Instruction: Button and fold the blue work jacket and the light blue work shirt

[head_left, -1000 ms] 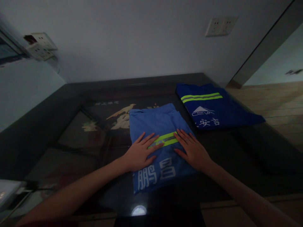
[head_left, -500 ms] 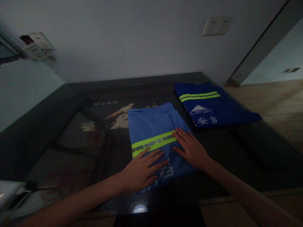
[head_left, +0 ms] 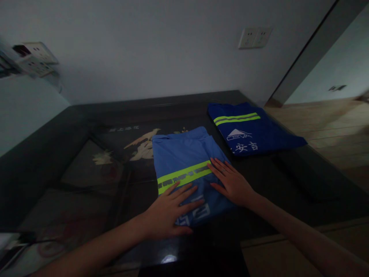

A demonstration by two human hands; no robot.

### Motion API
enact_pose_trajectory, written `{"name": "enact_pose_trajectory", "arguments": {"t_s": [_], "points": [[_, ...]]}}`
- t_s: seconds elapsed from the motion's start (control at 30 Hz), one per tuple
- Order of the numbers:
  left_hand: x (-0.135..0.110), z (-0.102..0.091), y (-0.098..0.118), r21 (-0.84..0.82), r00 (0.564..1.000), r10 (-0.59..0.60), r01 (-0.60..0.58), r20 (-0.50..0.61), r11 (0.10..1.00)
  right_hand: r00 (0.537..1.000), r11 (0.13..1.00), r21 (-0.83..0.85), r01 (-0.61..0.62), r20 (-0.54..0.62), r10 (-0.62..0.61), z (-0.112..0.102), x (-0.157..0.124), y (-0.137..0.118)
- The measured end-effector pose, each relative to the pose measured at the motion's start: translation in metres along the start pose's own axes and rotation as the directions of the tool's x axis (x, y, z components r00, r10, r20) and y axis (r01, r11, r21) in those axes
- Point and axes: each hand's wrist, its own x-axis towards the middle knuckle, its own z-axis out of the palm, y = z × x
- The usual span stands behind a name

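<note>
A folded light-blue work garment (head_left: pixel 181 152) with a yellow-green reflective band lies on the dark glossy table (head_left: pixel 121 115). White lettering shows on its near part, partly covered by my fingers. My left hand (head_left: pixel 168 211) rests flat on the near left of the garment, fingers spread. On its right side, my right hand (head_left: pixel 230 181) lies with fingers outstretched, the tips reaching the band. A ring is on one finger of that hand. Farther right lies a dark-blue folded garment (head_left: pixel 245 129) with a similar band and white "CEVA" lettering; neither hand touches it.
A pale wall with a double socket (head_left: pixel 255 37) stands behind the table. At the left are a socket block (head_left: pixel 36 61) and, near the front, a pale object (head_left: pixel 8 244) with a cable. Wooden floor (head_left: pixel 323 123) shows beyond the right edge.
My view has shifted slightly, so the scene sits a little farther left. My left thumb has spread away from the fingers, uncovering more lettering. My right hand stays flat on the garment.
</note>
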Motion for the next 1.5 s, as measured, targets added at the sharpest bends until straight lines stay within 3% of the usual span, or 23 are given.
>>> {"name": "enact_pose_trajectory", "arguments": {"t_s": [0.2, 0.3, 0.47, 0.6, 0.73, 0.9, 1.07, 1.27, 1.5], "points": [[0.000, -0.002, 0.000, -0.027, 1.000, -0.012, 0.012, -0.003, 1.000, 0.993, 0.994, 0.072, 0.081, -0.094, -0.074, -0.013, -0.012, -0.005], [0.000, 0.001, 0.000, -0.029, 1.000, -0.026, 0.026, -0.008, 0.999, 0.972, 0.977, 0.147, 0.157, -0.196, -0.126, -0.020, -0.026, -0.022], [0.001, 0.004, -0.001, -0.052, 0.999, -0.043, 0.041, -0.025, 0.998, 0.935, 0.926, 0.193, 0.326, -0.212, -0.285, -0.019, -0.036, -0.050], [0.001, 0.003, -0.001, -0.062, 0.999, -0.045, 0.045, -0.007, 0.997, 0.896, 0.891, 0.224, 0.395, -0.308, -0.319, -0.016, -0.032, -0.047], [0.000, 0.002, 0.000, -0.053, 1.000, -0.031, 0.031, 0.005, 0.998, 0.874, 0.862, 0.239, 0.447, -0.320, -0.365, -0.015, -0.036, -0.042], [0.002, -0.006, 0.006, -0.033, 0.999, -0.024, 0.025, 0.039, 0.999, 0.917, 0.885, 0.267, 0.380, -0.234, -0.323, -0.029, -0.039, -0.041], [0.015, -0.010, 0.011, -0.017, 0.999, -0.042, 0.042, -0.014, 0.999, 0.984, 0.965, 0.233, 0.116, -0.157, -0.081, -0.044, -0.021, -0.022], [0.029, 0.004, 0.007, 0.010, 0.999, -0.013, 0.013, -0.030, 1.000, 0.995, 0.988, 0.142, 0.054, 0.070, -0.064, -0.017, -0.006, 0.006], [0.032, 0.002, 0.008, -0.070, 0.997, -0.043, 0.047, 0.058, 0.996, 0.993, 0.988, 0.155, 0.026, 0.110, -0.043, -0.010, -0.010, 0.010]]}}
